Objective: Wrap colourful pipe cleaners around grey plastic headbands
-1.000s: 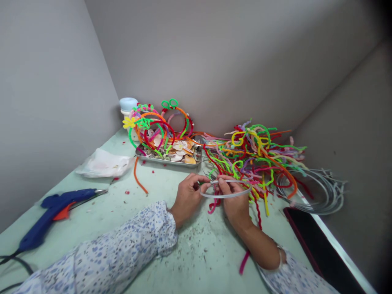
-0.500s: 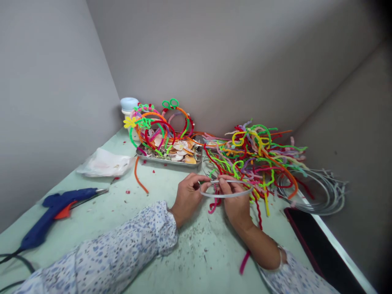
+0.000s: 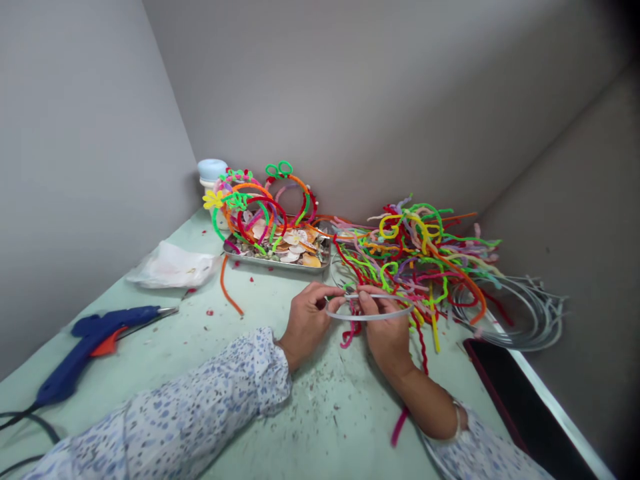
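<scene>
A thin grey-white hoop is held between my two hands, above the pale green table. My left hand pinches its left end between thumb and fingers. My right hand is closed on the far side of the hoop, thumb and fingers pressed together. The two sets of fingertips are close to each other. Pink and red fuzzy wire pieces lie just below and beyond the hoop. A tangled heap of coloured fuzzy wires lies behind my right hand.
A metal tray of shells sits at the back with decorated hoops on it, beside a blue-lidded container. Left are a plastic bag and a blue glue gun. Right are coiled grey hoops and a dark phone.
</scene>
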Demonstrator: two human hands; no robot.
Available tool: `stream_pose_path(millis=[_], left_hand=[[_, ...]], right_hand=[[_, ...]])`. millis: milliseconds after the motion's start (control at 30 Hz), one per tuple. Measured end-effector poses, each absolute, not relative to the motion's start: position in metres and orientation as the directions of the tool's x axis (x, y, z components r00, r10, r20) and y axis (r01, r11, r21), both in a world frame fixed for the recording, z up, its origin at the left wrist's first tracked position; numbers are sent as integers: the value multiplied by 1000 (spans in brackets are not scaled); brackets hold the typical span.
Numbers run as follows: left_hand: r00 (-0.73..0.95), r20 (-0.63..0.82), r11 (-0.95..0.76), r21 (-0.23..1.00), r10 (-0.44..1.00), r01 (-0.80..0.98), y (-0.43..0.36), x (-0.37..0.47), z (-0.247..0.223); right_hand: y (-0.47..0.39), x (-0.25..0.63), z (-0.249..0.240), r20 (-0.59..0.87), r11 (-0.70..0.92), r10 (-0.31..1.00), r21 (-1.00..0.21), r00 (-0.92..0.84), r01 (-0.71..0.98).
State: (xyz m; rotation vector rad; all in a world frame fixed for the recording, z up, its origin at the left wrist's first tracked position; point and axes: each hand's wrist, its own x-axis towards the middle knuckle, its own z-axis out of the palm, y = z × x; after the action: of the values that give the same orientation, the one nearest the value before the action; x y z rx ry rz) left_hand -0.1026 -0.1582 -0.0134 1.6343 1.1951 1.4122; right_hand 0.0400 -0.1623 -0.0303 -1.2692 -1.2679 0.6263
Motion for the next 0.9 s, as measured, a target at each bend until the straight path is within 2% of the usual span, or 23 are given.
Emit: stream_pose_path(millis=[133, 467, 633, 900], left_hand=[[1, 378, -368, 901, 926, 230, -158, -103, -13], [15, 398, -390, 891, 917, 232, -157, -103, -16], [26, 375, -369, 892, 927, 260, -158, -103, -17], [77, 360, -367, 886, 930, 285, -162, -104, -15]], right_hand=[[-164, 39, -29, 325, 270, 909, -936, 259, 227], [-167, 37, -25, 314, 253, 912, -937, 265, 239], [-167, 37, -23, 347, 267, 900, -917, 263, 297], [-168, 37, -27, 337, 278, 910, -928, 241, 247]])
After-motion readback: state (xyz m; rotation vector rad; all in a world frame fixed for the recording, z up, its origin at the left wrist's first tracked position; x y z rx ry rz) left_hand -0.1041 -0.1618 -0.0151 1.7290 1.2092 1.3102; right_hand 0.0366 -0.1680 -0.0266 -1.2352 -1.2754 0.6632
